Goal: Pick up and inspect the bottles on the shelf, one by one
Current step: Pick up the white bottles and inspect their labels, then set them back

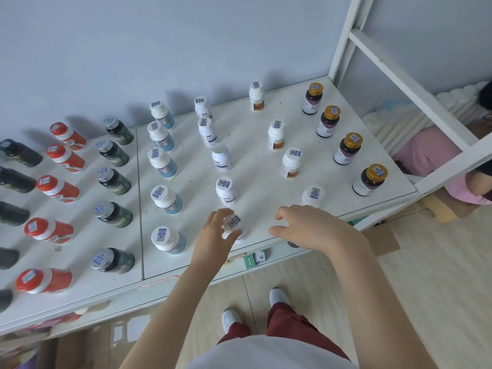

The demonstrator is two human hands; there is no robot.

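We find bottles in columns on the shelf, each column running from back edge to front edge. At the front edge our left hand holds the near bottle; our right hand hangs just right of it, before the next bottle. Boxes lie below that edge.

Bright, even light; edges warped, blurred.

We look steeply down from head height onto the white shelf (one wide-angle view only); its front edge near us; the wall beyond.
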